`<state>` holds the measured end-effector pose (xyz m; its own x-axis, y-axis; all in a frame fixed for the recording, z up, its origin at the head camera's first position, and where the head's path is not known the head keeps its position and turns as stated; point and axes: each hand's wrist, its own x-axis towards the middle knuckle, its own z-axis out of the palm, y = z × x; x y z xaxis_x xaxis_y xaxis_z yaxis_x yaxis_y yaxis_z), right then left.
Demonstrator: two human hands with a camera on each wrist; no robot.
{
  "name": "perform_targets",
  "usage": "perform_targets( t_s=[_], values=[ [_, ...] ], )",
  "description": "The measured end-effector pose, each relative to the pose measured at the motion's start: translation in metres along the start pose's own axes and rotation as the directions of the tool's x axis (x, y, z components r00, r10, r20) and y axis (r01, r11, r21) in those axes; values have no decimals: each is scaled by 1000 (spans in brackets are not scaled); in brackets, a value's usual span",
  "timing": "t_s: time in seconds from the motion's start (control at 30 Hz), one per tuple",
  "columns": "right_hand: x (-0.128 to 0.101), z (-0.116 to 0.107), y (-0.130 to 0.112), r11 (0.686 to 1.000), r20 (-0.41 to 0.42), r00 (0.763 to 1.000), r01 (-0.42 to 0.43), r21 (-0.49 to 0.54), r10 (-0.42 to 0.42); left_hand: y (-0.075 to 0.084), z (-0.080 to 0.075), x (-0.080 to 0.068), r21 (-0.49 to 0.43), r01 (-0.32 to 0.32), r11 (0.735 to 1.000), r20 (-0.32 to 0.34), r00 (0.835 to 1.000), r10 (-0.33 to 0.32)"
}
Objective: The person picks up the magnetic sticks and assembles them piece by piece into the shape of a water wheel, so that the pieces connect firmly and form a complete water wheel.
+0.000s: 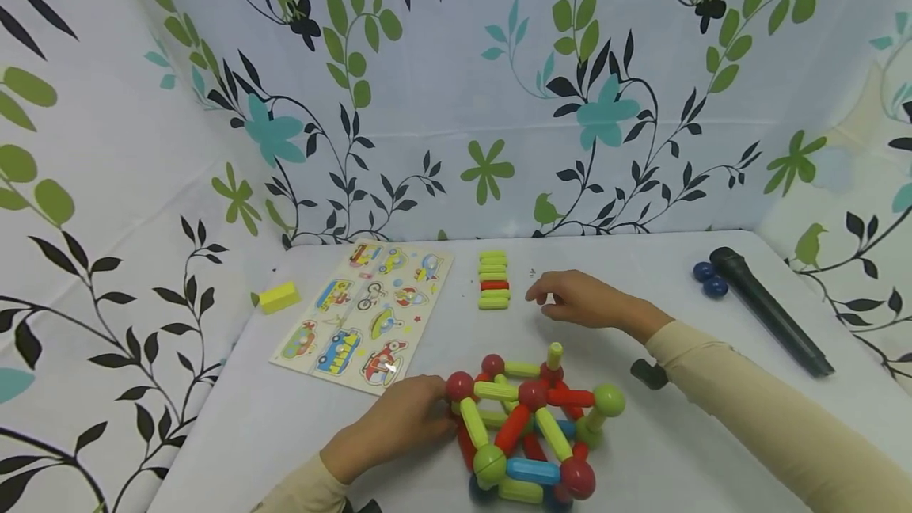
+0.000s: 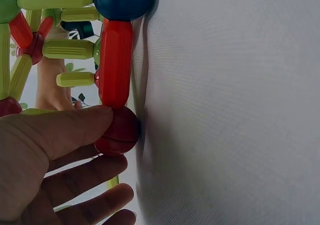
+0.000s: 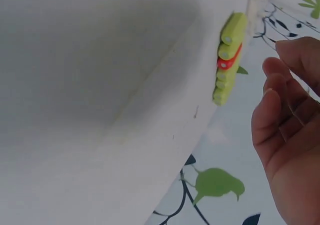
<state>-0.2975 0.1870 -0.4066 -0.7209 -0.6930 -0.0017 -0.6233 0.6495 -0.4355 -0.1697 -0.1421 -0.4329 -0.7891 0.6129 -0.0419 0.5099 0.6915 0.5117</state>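
Observation:
A construction of colored rods and balls (image 1: pixel 533 396), a magnetic-looking building toy, stands near the front of the table. My left hand (image 1: pixel 408 420) is at its left side. The left wrist view shows the thumb and index finger pinching a red ball (image 2: pixel 124 131) at its base, below a red rod (image 2: pixel 116 62). In the head view that lower ball is hidden. My right hand (image 1: pixel 580 299) reaches beyond the construction with loosely bent fingers and nothing in them. Left of it lies a row of loose rods (image 1: pixel 493 269), mostly yellow-green, with one red rod (image 1: pixel 495 286) among them.
A vehicle picture board (image 1: pixel 359 311) lies at the left, beside a yellow block (image 1: pixel 279 298). Two dark blue balls (image 1: pixel 715 286) and a black microphone-like stick (image 1: pixel 773 311) lie at the right. Patterned cloth (image 1: pixel 456 133) hangs behind the table.

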Motion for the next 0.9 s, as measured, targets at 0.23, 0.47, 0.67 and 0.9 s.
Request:
perform_targets(
  t_s=[0.23, 0.47, 0.67, 0.9],
  values=[
    [46, 14, 0, 969, 111, 993, -5, -245, 33, -1, 1, 1, 28, -44, 999, 7, 999, 44],
    [62, 26, -1, 911, 208, 978, 71, -406, 16, 10, -10, -11, 23, 62, 998, -116, 992, -59],
    [61, 29, 1, 926, 140, 990, 58, -372, -6, 30, -13, -25, 18, 14, 1000, -358, 934, -6],
    [57, 30, 1, 951, 146, 989, 54, -306, -9, 53, -9, -34, 115, -26, 993, -340, 938, 64]
  ],
)
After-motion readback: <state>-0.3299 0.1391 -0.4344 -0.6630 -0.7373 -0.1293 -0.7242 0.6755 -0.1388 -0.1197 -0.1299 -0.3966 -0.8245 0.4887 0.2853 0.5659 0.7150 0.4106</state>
